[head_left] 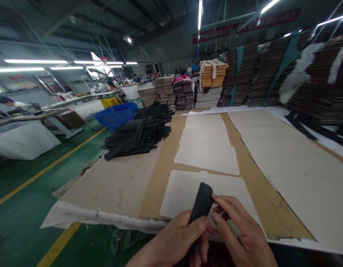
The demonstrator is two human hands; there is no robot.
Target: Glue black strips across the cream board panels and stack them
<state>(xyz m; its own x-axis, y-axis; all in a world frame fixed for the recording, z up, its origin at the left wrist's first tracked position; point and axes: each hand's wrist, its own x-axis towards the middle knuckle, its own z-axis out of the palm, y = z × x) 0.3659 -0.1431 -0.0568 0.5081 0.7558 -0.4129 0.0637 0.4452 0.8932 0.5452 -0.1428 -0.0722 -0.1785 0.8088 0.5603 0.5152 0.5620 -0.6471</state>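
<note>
A dark strip (202,200), perhaps a folded or stacked one, stands up from my left hand (182,237), whose thumb presses on its face. My right hand (240,230) is just to the right, fingers apart and bent, with the index fingertip at the strip's upper right edge. Behind the strip lies a pale flat panel (177,193) at the table's front edge. Farther back are more pale panels (206,144) on brown board (157,178). A heap of black strips (138,133) rests at the table's left back.
Tall stacks of dark sheets (240,78) line the back and right. An orange bundle (214,74) tops one stack. Left of the table stand a blue bin (117,115) and a yellow-lined green floor (29,193). People sit at workbenches farther left.
</note>
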